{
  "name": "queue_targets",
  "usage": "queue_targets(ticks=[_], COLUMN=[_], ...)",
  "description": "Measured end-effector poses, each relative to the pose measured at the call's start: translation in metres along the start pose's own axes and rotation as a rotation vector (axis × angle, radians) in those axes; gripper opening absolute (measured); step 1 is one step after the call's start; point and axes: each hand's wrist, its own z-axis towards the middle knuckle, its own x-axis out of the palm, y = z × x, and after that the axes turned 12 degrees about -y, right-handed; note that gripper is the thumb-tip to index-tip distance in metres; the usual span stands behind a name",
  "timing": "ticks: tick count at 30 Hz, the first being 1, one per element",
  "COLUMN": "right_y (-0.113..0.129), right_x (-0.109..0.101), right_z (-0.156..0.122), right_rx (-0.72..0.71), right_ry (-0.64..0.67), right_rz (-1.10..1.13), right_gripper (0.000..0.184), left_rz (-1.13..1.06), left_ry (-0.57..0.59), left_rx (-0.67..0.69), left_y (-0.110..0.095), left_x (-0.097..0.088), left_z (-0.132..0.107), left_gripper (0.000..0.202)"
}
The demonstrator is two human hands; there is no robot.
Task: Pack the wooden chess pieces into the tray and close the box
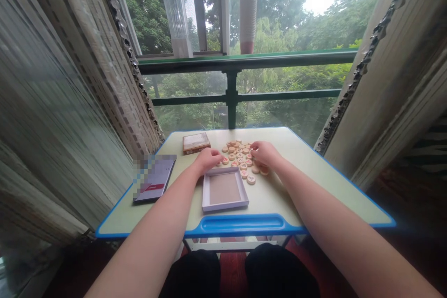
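Round wooden Chinese chess pieces [240,160] are spread over the middle of the table, some stacked at the back and several showing red characters. My left hand [208,160] is at the left edge of the pieces, its fingers drawn together over a piece partly hidden beneath the fingertips. On the other side, my right hand [266,152] curls over the pieces with bent, closed fingers; what is between its fingertips is hidden. A shallow open box tray [206,194] lies in front of the pieces, close to my left wrist.
A small brown-edged box [196,142] lies at the back left. Further left is a flat grey booklet or case [159,181], partly blurred out. The pale table [314,181] has a blue rim and a front pen groove [242,223]. Curtains and a railed window surround it.
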Motion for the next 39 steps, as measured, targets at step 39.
queue_targets(ticks=[39], right_y=[-0.0042], right_x=[0.0033], right_z=[0.0018], right_rx=[-0.287], right_ry=[0.022], right_rz=[-0.086], right_gripper=[0.022], left_rz=[0.016], left_ry=[0.013], left_rx=[0.017], left_y=[0.0071], left_x=[0.0002], left_z=[0.0049], left_gripper=[0.021])
